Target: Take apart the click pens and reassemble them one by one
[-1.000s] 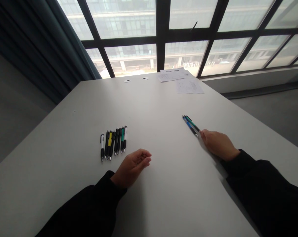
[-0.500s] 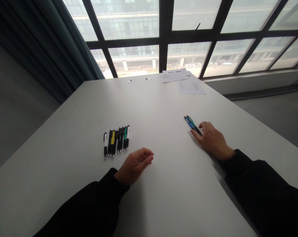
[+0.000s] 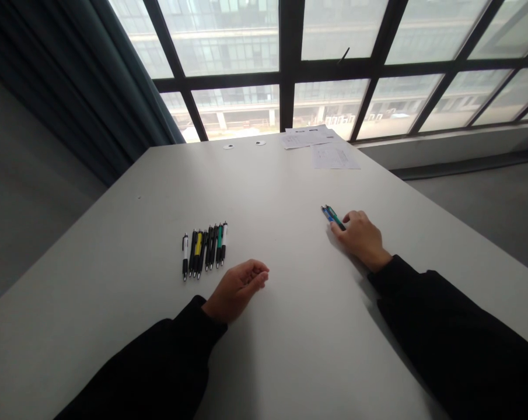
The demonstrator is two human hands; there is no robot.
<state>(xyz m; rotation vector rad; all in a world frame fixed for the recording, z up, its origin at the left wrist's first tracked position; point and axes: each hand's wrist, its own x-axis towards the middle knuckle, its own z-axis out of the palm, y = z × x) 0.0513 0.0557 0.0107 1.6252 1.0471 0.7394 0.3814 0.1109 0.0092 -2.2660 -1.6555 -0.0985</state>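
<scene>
A blue pen (image 3: 326,213) and a green pen (image 3: 333,214) lie side by side on the right part of the white table. My right hand (image 3: 360,236) is over their near ends, thumb on the blue one's side and fingers curled at the green one's side. My left hand (image 3: 237,289) rests near the middle with fingers curled in and thumb against them, nothing visible inside. Just left of it is a row of several pens: a white pen (image 3: 185,254) at one end, black ones, a yellow pen (image 3: 198,245), a green-barrelled pen (image 3: 219,240) and another white pen (image 3: 224,236).
The white table (image 3: 264,192) runs away toward a dark-framed window. Printed papers (image 3: 334,157) lie at its far right corner. Two small white discs (image 3: 260,143) sit along the far edge. A dark curtain (image 3: 128,76) hangs at the left.
My right hand has moved forward and leftward, covering more of the blue and green pens. My left hand and the row of pens stay as they were; the view shifts slightly.
</scene>
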